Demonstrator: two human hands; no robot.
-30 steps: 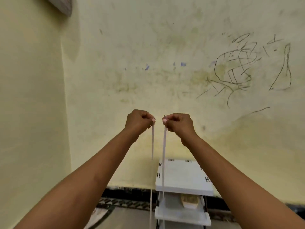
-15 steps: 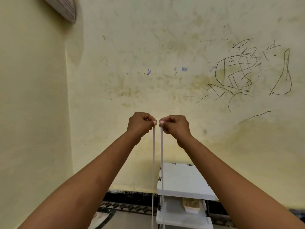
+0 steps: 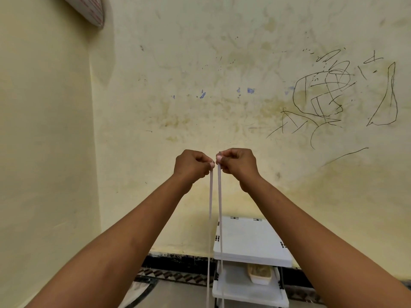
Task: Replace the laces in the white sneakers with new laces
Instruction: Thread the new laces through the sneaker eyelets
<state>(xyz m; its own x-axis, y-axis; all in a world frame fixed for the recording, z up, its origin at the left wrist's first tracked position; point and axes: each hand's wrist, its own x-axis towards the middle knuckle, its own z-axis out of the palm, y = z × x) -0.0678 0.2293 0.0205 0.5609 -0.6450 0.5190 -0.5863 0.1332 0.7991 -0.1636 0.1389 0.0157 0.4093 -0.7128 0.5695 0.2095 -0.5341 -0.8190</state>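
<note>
Where the two raised fists nearly meet before the stained, scribbled yellow wall (image 3: pixel 222 63), the left hand (image 3: pixel 192 165) and the right hand (image 3: pixel 239 165) each pinch one end of a flat, pale lace (image 3: pixel 219 207) between curled fingers and thumb. It hangs in two thin, straight ribbons, close together, passing the left edge of a white plastic shelf rack (image 3: pixel 251 241). A shallow oblong dish (image 3: pixel 260 274) sits on the rack's lower shelf.

Soft even light, sharp focus, wide-angle bowing
</note>
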